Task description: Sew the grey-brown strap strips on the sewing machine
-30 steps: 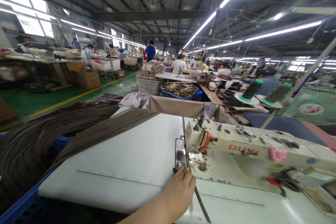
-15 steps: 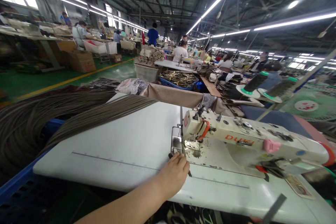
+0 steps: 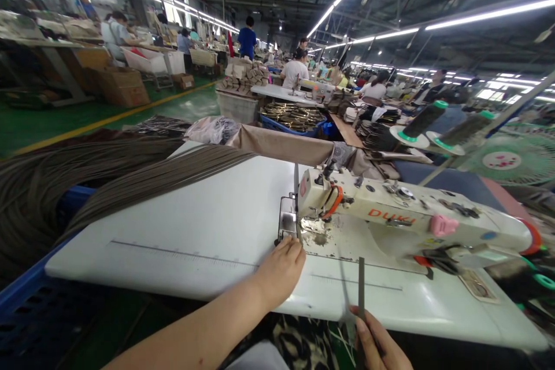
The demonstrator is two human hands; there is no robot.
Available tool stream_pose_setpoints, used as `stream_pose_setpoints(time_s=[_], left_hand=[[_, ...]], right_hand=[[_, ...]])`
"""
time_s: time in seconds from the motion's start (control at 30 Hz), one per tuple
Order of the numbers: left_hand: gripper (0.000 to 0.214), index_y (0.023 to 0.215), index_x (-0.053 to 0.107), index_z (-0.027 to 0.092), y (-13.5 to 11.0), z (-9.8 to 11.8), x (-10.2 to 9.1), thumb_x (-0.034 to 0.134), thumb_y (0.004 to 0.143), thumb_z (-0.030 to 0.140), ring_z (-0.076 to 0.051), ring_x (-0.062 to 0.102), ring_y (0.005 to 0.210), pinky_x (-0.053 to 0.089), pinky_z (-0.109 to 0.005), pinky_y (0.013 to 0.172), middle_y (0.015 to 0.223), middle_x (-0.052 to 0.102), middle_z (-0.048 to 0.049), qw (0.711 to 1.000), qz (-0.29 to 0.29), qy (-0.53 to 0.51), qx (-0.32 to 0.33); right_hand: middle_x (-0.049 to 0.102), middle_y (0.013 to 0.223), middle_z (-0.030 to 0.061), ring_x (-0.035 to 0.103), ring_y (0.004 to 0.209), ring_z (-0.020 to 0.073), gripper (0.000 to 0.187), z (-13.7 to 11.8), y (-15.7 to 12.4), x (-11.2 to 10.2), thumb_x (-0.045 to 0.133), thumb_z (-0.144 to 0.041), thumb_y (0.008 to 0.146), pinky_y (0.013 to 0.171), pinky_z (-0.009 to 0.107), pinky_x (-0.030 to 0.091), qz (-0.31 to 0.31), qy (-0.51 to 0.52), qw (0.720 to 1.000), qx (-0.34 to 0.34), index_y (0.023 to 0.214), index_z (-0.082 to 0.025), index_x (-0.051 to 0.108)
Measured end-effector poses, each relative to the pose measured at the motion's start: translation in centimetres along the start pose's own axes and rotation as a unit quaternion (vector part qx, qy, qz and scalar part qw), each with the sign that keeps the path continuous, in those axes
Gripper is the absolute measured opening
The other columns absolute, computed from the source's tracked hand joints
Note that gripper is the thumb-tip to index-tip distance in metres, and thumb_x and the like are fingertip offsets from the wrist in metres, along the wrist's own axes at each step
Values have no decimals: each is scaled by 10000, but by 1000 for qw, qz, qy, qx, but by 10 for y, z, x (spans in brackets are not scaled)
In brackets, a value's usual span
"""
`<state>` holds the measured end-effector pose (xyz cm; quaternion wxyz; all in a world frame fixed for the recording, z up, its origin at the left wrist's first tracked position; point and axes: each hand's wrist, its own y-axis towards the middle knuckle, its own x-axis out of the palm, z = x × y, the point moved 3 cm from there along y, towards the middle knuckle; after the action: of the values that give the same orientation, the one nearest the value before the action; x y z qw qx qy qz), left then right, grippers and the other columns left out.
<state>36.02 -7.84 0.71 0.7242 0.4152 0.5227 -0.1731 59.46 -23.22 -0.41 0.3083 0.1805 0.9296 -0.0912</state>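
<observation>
While my left grip [image 3: 284, 269] is lying low on the counter [image 3: 208, 202], its fingertips are reaching the spot just beside the metal plate [image 3: 287, 221], where a thin strip [image 3: 296, 182] is running along the left end of the sewing machine [image 3: 355, 205]. Whether those fingers are pinching that strip or only pressing it flat, I cannot tell, since my own hand is hiding the contact. My right grip [image 3: 376, 342] is plainly closed, thumb against fingers, around an upright strip [image 3: 361, 283], which is standing out by the counter's front edge, its upper end free and apart from the machine's needle end. More dark strips [image 3: 173, 176] are lying in a bundle across the counter's left part, with neither grip touching them. I am judging this to be the feeding step, with one strip sitting at the machine and the other being held ready. As I am reading it, the next move is calling for lowering the upright strip, laying it flat and lining up its free end, my left fingertips steadying the work clear of the needle.
</observation>
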Motion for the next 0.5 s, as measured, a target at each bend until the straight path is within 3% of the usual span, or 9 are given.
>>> stream_pose_setpoints(time_s=[0.17,0.5], left_hand=[[356,1251,617,122,3,-7,-1,426,957,59,-264,521,1386,184,-496,1289,1344,646,-144,998,-11,-34,-41],[413,1274,609,204,26,-29,-3,450,924,53,-271,412,1482,210,-575,1263,1442,609,-102,982,-64,-120,-128]], right_hand=[[780,1175,79,696,1190,299,597,-14,0,8,628,-696,841,1069,330,515,-16,-3,999,-37,1153,-216,798],[784,1139,115,721,1131,284,556,-36,5,25,527,-648,931,1023,326,550,-15,-21,998,-65,1129,-193,777]])
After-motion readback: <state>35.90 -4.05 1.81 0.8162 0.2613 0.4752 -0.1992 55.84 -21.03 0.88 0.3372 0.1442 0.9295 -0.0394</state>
